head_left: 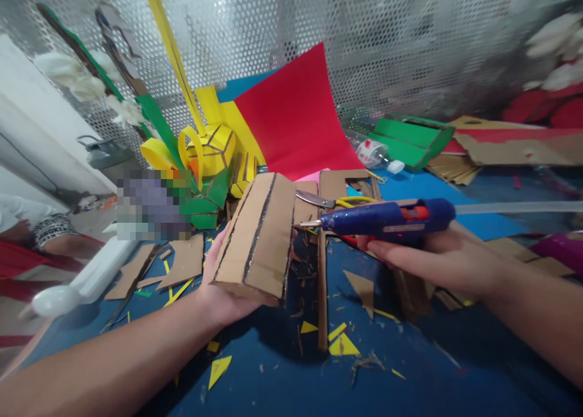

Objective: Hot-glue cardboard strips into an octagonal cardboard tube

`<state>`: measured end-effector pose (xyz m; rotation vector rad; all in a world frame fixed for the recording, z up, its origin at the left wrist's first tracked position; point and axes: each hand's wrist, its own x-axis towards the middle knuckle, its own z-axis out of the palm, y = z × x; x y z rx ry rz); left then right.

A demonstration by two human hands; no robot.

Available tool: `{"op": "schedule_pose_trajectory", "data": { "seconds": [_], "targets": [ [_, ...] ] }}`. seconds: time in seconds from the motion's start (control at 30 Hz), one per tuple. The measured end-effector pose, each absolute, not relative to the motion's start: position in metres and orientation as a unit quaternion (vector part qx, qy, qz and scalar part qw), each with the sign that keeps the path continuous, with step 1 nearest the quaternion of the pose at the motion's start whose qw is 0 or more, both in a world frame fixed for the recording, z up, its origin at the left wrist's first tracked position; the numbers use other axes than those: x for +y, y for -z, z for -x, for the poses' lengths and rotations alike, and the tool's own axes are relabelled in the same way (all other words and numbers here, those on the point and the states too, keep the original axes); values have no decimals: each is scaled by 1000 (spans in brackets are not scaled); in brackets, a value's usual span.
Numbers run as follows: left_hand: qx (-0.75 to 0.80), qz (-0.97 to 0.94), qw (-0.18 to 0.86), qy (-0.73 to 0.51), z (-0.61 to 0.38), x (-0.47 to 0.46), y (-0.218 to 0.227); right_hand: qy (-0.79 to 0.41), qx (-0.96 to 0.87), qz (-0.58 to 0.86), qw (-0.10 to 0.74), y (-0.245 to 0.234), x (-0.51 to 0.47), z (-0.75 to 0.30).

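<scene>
Cupped under a brown cardboard box (269, 235) with angled panels, my left hand (225, 298) holds it tilted above the table. Dark, shiny glue lines run along the seams of its panels. My right hand (428, 262) is closed round the handle of a blue hot glue gun (382, 218), and a clear glue stick (514, 207) sticks out of its back. The gun's metal nozzle points left, at the box's right edge. Whether the tip touches the cardboard I cannot tell. Behind the nozzle lie scissors (319, 199) with yellow handles.
Cardboard offcuts (182, 262) and yellow scraps (344, 345) litter the blue table (282, 380). At the back stand a red sheet (296, 113), yellow and green cardboard pieces and a plastic bottle (373, 154). A white tubular object (86, 280) lies left; a person's arm (54, 226) shows beyond.
</scene>
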<state>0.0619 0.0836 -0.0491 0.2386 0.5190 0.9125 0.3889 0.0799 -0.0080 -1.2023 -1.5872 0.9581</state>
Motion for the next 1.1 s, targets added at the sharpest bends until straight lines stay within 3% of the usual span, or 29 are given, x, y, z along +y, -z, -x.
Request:
{"op": "schedule_pose_trajectory", "data": {
  "seconds": [0.2,0.4,0.53,0.6,0.7,0.87,1.1],
  "targets": [
    [279,-112,835,-461,-69,79,37,-370,-728,407,409,16,82,-390],
    [237,-95,860,-443,-69,80,37,-574,-608,364,410,8,89,-394],
    [221,-81,868,-436,-67,80,38,-376,-615,521,457,3,99,-393],
    [219,-82,868,-438,-66,80,38,-349,-610,535,468,5,100,-391],
    [223,-83,866,-439,-65,80,39,-411,-582,510,482,6,98,-389],
    [215,-98,868,-437,-61,81,46,-632,-518,354,455,3,96,-395],
    [245,-92,851,-455,-62,82,48,-447,-600,509,426,13,110,-396]
  ]
}}
